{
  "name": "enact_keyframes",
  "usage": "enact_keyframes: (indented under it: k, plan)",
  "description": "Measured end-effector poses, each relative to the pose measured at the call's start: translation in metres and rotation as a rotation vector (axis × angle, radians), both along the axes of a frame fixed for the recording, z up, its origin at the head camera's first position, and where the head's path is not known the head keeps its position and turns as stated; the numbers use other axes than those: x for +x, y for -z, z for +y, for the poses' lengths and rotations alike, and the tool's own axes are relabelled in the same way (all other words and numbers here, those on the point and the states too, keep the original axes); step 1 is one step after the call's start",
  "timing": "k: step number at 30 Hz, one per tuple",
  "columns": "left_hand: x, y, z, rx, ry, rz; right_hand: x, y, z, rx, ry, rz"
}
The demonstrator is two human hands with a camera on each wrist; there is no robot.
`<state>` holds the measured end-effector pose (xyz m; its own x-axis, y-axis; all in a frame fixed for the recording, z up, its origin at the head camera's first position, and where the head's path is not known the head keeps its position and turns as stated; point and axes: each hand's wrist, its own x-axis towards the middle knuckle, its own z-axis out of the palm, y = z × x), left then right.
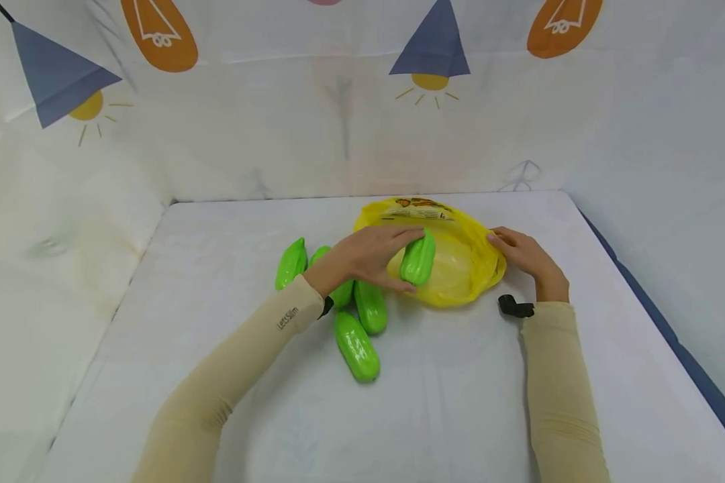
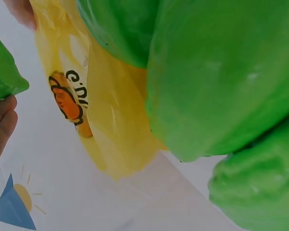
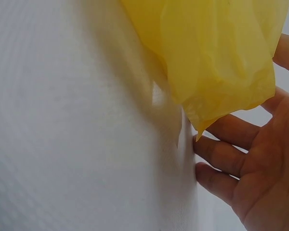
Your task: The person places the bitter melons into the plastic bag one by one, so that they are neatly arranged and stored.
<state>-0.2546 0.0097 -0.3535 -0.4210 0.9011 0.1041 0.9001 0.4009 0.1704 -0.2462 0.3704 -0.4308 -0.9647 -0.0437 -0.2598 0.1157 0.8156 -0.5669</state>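
Note:
My left hand (image 1: 371, 255) holds a glossy green oblong toy vegetable (image 1: 419, 260), thumb on one side and fingers on the other, over the mouth of a yellow plastic bag (image 1: 459, 261). In the left wrist view, the pointed tip of the held vegetable (image 2: 4, 67) shows at the left edge, above my fingertips. At the bag's right side, my right hand (image 1: 524, 255) pinches the rim. The right wrist view shows the yellow plastic (image 3: 216, 67) between thumb and fingers, with the lower fingers spread beneath it.
Several more green vegetables lie left of the bag, one (image 1: 356, 349) nearest me and another (image 1: 291, 263) farthest left, some partly behind my left wrist. A black strap end (image 1: 515, 306) sticks out at my right wrist. Patterned white cloth (image 1: 248, 121) hangs behind the white table (image 1: 447, 416).

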Motion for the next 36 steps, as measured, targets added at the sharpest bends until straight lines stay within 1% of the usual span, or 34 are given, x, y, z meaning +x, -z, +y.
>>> enact_keyframes:
  k: [5, 9, 12, 14, 20, 25, 32, 36]
  plan:
    - [-0.011, -0.001, 0.015, -0.049, -0.017, -0.020, 0.000, 0.000, -0.001, 0.004, -0.002, 0.000]
    - [-0.018, 0.000, 0.028, -0.090, -0.026, -0.001, 0.001, -0.002, -0.001, -0.005, -0.005, 0.003]
    - [-0.022, 0.003, 0.037, -0.106, -0.027, 0.003, 0.000, -0.002, -0.001, -0.014, -0.006, 0.005]
    - [-0.025, 0.007, 0.043, -0.110, -0.030, -0.008, 0.000, -0.003, -0.001, -0.014, -0.006, 0.008]
    - [-0.033, 0.020, 0.058, -0.139, -0.054, -0.068, -0.001, -0.002, 0.000, -0.009, 0.004, -0.006]
    - [-0.035, 0.031, 0.068, -0.160, -0.068, -0.108, -0.001, -0.003, 0.000, -0.005, 0.004, -0.011]
    - [-0.035, 0.033, 0.075, -0.183, -0.107, -0.182, 0.000, -0.003, -0.001, -0.007, 0.010, -0.017]
    - [-0.034, 0.034, 0.076, -0.165, -0.121, -0.212, 0.000, -0.003, -0.002, -0.005, 0.003, -0.012]
